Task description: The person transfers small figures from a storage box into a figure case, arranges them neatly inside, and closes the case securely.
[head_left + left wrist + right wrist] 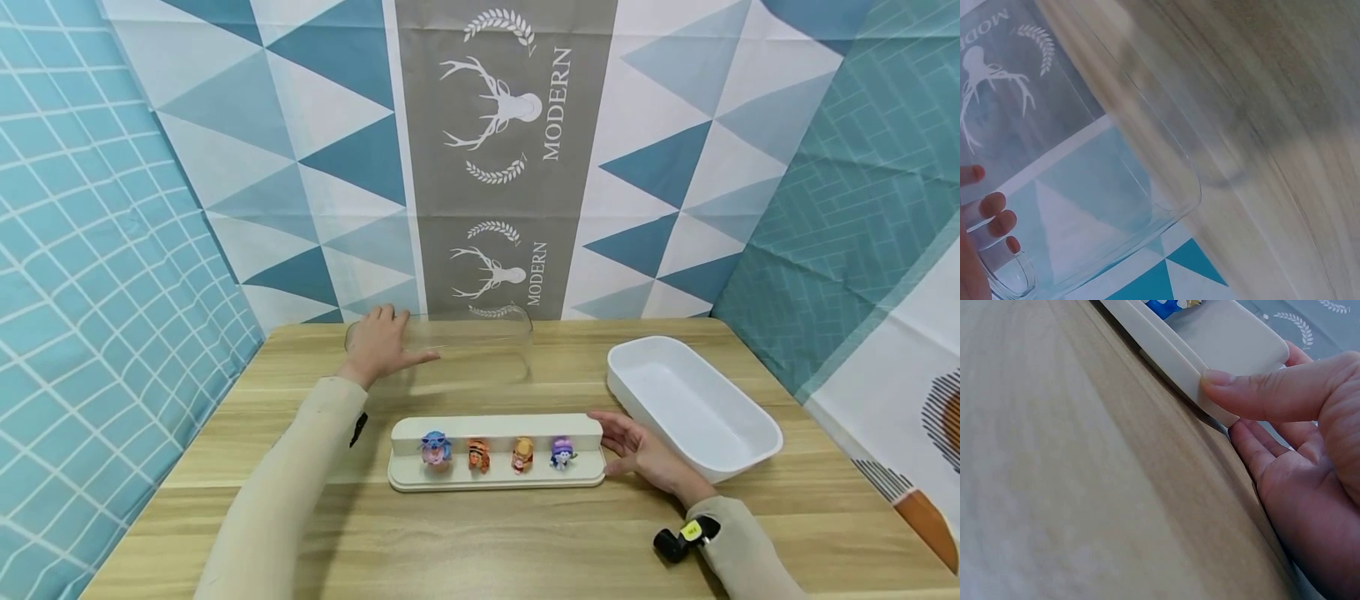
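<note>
A cream display stand (502, 427) with a raised back step lies across the table's middle. Along its front ledge stand several small figurines, among them a blue one with glasses (435, 448), an orange striped one (478, 456) and a purple-hatted one (561, 452). My right hand (647, 454) grips the stand's right end, the thumb (1254, 394) pressed on its edge and fingers behind and beneath. Farther back, my left hand (381, 343) holds a clear plastic cover (480, 342) near its left end. Its fingertips (1002, 222) show at the transparent wall in the left wrist view.
To the right of the stand sits a white rectangular tub (690, 408), close behind my right hand. The wooden table (480, 542) ends at a patterned cloth backdrop (510, 167), just beyond the cover. A tiled-print cloth (97, 292) hangs along the left side.
</note>
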The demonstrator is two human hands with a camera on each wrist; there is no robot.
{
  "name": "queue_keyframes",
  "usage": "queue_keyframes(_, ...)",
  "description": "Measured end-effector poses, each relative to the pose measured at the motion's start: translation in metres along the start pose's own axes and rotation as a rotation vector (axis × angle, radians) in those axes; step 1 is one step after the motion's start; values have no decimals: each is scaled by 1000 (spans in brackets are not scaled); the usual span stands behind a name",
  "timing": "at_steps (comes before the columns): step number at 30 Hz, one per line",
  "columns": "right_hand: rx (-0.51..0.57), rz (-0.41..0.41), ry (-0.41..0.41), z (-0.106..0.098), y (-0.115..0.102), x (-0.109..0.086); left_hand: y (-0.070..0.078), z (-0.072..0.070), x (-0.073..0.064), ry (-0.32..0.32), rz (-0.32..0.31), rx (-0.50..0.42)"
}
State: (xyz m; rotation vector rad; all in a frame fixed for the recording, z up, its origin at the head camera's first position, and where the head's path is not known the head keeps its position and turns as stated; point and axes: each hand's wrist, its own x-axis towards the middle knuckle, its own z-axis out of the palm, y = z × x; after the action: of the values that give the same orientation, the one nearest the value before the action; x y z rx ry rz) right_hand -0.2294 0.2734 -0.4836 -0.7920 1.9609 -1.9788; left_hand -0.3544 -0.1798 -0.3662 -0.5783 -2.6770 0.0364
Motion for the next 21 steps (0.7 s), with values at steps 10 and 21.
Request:
queue_keyframes(10, -13, 2, 4, 0, -1, -1, 0, -22, -1, 127, 14, 12)
queue_keyframes(21, -20, 3, 5, 0, -2, 0, 16, -48, -4, 237, 60, -21)
